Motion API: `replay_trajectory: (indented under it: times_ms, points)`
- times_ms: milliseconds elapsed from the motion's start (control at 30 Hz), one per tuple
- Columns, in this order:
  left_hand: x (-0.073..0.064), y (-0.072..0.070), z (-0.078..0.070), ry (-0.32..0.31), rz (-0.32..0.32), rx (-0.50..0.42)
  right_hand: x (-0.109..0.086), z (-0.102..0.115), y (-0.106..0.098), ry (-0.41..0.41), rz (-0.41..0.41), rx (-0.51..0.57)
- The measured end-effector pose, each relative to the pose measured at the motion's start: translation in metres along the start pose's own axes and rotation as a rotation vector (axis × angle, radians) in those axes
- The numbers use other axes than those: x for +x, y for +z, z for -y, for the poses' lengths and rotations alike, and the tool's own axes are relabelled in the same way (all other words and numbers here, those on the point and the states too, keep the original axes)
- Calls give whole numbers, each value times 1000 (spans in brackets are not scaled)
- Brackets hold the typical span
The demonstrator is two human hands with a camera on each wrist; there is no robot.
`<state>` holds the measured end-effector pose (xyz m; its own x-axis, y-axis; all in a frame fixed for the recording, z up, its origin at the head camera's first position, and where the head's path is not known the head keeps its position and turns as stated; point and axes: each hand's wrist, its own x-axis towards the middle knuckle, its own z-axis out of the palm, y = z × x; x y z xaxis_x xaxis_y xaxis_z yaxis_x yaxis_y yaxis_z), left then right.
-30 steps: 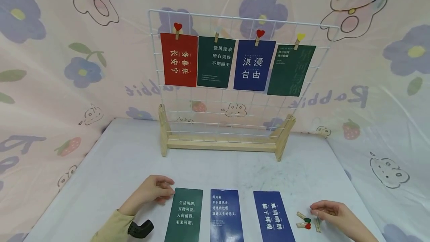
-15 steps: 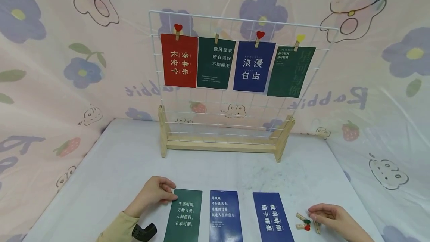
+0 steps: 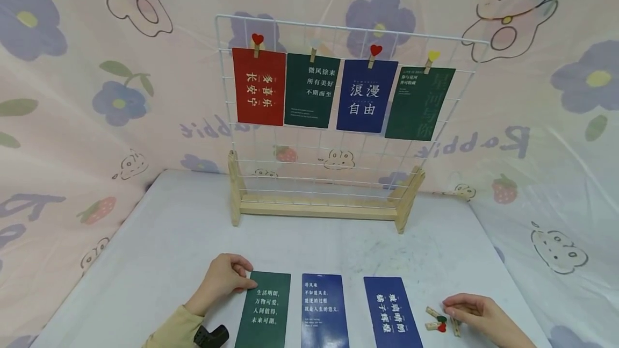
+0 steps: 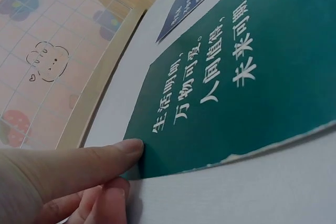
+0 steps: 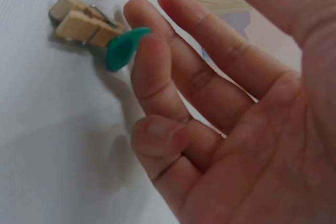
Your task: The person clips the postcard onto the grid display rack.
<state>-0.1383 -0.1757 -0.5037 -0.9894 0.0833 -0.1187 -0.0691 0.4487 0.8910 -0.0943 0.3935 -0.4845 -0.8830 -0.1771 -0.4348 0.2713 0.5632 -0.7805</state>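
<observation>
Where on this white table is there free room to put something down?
Free: the strip between the wooden base and the middle table card; also the narrow gap from that card to the right table card. Crowded: further right, where clothespins lie.

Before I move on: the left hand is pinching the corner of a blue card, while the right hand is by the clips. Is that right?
Not quite: the card is green, not blue. The left wrist view shows the left hand pinching the corner of the green card. The rest stands: the right hand is by the clips.
</observation>
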Motion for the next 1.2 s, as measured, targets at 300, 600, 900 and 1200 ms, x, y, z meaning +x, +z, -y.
replay_trajectory:
  times_ms: [300, 600, 900, 1200]
  points:
    - [0, 1, -3, -35, -44, 22, 1, -4, -1, -57, 43, 39]
    - [1, -5, -5, 8, 22, -21, 1, -6, -2, -43, 59, 13]
    - [2, -11, -2, 45, 61, -72, 1, 0, 2, -57, 51, -91]
    - [4, -11, -2, 48, 97, -124, 3, 3, 2, -67, 21, -114]
